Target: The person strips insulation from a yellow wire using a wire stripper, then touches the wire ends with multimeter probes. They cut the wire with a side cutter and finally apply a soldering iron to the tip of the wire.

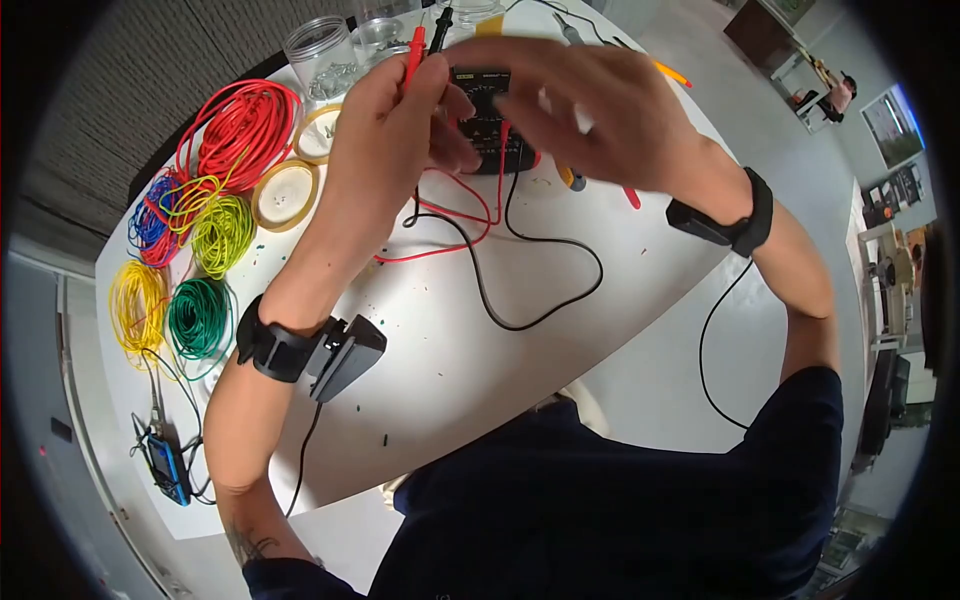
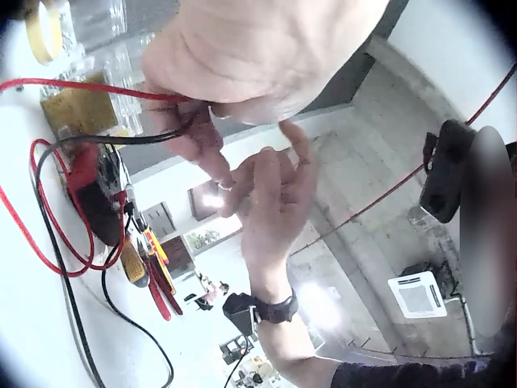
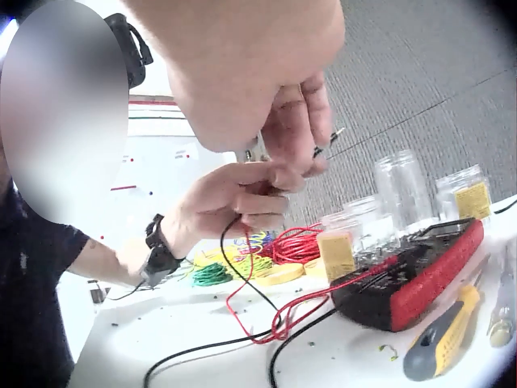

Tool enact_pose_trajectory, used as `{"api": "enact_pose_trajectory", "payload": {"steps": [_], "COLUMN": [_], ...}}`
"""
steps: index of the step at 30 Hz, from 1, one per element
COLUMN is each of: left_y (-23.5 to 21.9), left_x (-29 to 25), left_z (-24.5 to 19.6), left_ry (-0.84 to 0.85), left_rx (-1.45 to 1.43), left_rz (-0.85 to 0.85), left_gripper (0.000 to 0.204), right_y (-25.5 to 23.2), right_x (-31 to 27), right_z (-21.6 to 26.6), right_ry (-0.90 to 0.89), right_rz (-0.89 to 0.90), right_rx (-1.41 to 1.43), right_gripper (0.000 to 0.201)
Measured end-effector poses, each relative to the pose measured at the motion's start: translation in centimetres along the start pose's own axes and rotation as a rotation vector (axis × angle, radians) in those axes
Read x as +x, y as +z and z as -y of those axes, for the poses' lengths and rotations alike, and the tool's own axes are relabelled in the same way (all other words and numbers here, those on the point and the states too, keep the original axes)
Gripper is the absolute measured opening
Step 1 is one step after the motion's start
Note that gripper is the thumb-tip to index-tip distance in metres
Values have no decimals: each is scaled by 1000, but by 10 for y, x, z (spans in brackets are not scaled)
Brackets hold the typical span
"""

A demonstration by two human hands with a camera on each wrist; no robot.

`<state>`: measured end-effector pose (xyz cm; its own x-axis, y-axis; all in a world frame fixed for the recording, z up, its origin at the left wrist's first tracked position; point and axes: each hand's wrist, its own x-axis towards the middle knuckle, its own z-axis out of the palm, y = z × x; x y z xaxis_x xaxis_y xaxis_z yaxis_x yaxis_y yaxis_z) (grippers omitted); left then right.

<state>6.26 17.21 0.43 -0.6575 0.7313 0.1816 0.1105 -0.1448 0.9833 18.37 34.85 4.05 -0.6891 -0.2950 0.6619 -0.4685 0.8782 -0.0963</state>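
Two multimeter probes, one red [image 1: 414,58] and one black [image 1: 440,30], stand side by side with tips upward in the head view. My left hand [image 1: 385,135] grips both, and their leads hang below it in the left wrist view. My right hand [image 1: 610,115], blurred in the head view, reaches across with extended fingers, fingertips right beside the black probe. In the right wrist view its fingers [image 3: 303,121] overlap the black probe's tip end. Behind the hands lies the multimeter [image 3: 412,275], black with a red edge, with the leads plugged in.
Coils of red wire [image 1: 245,135], yellow wire [image 1: 138,305] and green wire [image 1: 198,318] lie at the table's left, near tape rolls [image 1: 285,195]. Clear jars [image 1: 320,60] stand at the back. A screwdriver [image 3: 440,339] lies beside the multimeter; a small blue-edged device [image 1: 165,468] sits front left.
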Motion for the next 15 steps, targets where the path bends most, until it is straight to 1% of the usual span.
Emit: {"api": "enact_pose_trajectory", "payload": {"steps": [1,2,3,4,5,6,7,9,10,11,13,14,15], "left_y": [6,12,14,15,15,15,16,17,15,15,13,6,8], "left_x": [2,3,5,6,7,6,7,10,12,13,14,22,27], "left_z": [-1,-4,-8,-12,-15,-17,-19,-23,-25,-27,-31,-29,-24], "left_ry": [-23,-90,-86,-168,-250,-252,-253,-278,-274,-277,-150,-199,-195], "left_rx": [-47,-166,-170,-258,-345,-445,-446,-398,-388,-384,-356,-368,-368], "left_rz": [-35,-44,-54,6,64,135,123,219,244,232,248,352,337], "left_gripper": [33,32,32,28,30,31,31,32,34,34,32,39,39], "right_y": [0,6,4,0,-1,0,2,6,4,4,4,3,3], "right_x": [0,-5,-7,-10,-13,-13,-12,-11,-11,-9,-6,-4,-6], "right_z": [1,-4,-3,3,10,17,17,16,15,16,20,19,17], "right_ry": [-136,-220,-231,-286,-343,-314,-321,-190,-131,-137,-72,-82,-96], "right_rz": [48,36,42,124,203,237,238,300,337,334,341,369,371], "right_rx": [-39,-20,-17,-137,-256,-296,-286,-191,-135,-124,-130,-184,-177], "right_gripper": [48,49,49,48,47,45,45,42,37,37,33,32,32]}}
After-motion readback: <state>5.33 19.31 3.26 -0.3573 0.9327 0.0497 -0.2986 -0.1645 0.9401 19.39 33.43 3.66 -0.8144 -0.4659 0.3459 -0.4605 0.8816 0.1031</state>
